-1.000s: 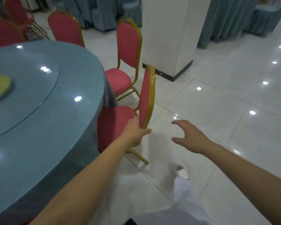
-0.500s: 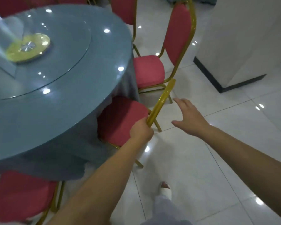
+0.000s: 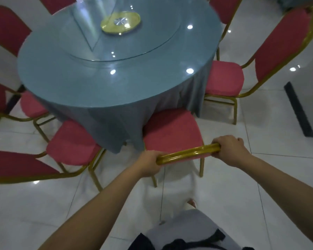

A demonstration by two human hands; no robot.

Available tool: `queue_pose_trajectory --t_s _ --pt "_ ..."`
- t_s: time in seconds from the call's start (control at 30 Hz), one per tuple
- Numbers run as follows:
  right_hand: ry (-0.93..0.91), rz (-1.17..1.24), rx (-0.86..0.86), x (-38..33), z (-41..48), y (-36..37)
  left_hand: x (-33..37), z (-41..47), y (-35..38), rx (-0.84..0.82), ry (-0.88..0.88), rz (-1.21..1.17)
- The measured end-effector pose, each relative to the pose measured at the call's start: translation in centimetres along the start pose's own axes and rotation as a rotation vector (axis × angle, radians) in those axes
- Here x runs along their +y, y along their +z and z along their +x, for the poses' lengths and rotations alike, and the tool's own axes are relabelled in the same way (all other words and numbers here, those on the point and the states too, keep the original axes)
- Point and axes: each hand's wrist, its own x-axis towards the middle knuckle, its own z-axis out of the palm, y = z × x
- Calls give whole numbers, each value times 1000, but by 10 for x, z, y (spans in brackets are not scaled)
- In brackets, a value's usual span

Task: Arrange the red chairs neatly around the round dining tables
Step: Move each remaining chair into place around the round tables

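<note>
Left hand [image 3: 150,163] and right hand [image 3: 229,150] clamped on the red chair [image 3: 172,130] at the round table's [image 3: 98,83] 6 o'clock.

I see my fingers curled round the gold top rail [image 3: 188,153], one hand at each end. The chair's seat faces the table, and its front edge meets the hanging blue cloth [image 3: 116,120]. Neighbouring red chairs stand at the table's 4 o'clock [image 3: 224,78] and 8 o'clock [image 3: 70,143].

Red padded chair with glossy gold metal frame [image 3: 172,134] at near edge of round worktop draped in plain blue-grey cloth [image 3: 98,87]. Yellow-gold disc [image 3: 120,23] at worktop centre. Glossy white floor tiles [image 3: 260,186], thin dark grout lines. Black skirting strip [image 3: 296,109] right of worktop.
</note>
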Motion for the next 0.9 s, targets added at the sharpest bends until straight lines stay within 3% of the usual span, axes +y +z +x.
queue_pose_trajectory --t_s 0.5,0.9 --pt "-134 -121 -34 -22 -147 82 -31 -163 100 -65 34 -18" --pt "-46 -40 -36 -89 -42 34 -62 -93 30 194 -216 -122"
